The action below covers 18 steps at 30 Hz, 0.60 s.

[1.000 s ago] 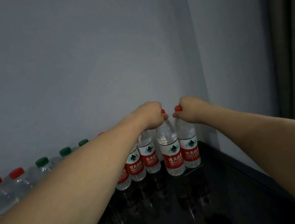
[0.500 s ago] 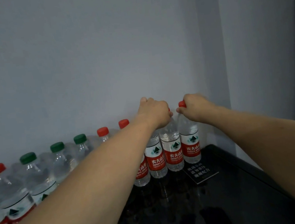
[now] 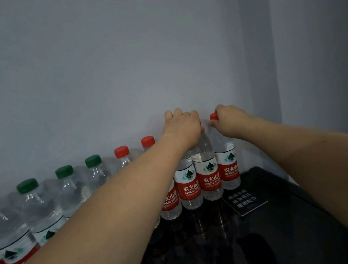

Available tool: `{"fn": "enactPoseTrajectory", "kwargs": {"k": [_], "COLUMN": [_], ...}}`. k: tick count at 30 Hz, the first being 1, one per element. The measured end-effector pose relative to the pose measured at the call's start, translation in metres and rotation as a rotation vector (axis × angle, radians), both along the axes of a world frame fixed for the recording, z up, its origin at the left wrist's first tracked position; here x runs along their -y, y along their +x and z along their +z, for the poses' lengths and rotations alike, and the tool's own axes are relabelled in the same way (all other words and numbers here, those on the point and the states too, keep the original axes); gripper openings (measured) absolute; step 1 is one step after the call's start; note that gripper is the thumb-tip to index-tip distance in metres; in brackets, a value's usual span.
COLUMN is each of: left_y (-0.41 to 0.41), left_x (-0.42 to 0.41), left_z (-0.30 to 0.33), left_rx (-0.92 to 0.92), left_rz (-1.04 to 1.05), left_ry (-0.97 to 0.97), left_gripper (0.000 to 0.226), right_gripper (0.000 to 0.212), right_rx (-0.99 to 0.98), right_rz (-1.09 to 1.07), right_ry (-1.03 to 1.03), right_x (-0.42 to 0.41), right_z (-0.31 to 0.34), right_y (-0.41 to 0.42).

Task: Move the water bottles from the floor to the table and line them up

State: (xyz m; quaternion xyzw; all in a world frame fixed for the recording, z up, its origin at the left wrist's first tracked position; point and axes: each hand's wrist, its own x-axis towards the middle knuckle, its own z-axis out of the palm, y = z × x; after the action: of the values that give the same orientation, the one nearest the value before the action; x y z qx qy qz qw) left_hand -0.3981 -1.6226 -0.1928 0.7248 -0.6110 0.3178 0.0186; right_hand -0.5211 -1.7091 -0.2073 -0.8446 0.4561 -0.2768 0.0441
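A row of Nongfu Spring water bottles (image 3: 189, 187) stands upright along the back edge of the glossy black table (image 3: 288, 216), against the wall (image 3: 116, 62), reaching its far right corner. The left hand (image 3: 182, 128) covers the top of the second-last bottle (image 3: 208, 171), fingers partly straightened, so its hold cannot be told. The right hand (image 3: 231, 120) pinches the neck of the last bottle (image 3: 227, 164) under its red cap (image 3: 213, 116), beside a small black sign (image 3: 246, 203).

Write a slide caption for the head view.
Both hands grip bottles ending a row along the wall.
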Motion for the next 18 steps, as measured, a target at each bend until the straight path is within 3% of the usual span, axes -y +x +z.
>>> {"fn": "enactPoseTrajectory", "kwargs": {"k": [13, 18], "left_y": [-0.006, -0.006], "left_x": [-0.006, -0.017], "left_z": [-0.007, -0.014], "left_rx": [0.034, 0.04], "left_rz": [0.012, -0.011], "left_ry": [-0.067, -0.158], "left_gripper": [0.035, 0.045], "right_gripper": [0.045, 0.048], "right_rx": [-0.007, 0.079], "right_rz": [0.006, 0.015], "right_ry": [-0.07, -0.104], "right_x": [-0.007, -0.016], "right_z": [-0.011, -0.017], "right_y": [0.001, -0.008]}}
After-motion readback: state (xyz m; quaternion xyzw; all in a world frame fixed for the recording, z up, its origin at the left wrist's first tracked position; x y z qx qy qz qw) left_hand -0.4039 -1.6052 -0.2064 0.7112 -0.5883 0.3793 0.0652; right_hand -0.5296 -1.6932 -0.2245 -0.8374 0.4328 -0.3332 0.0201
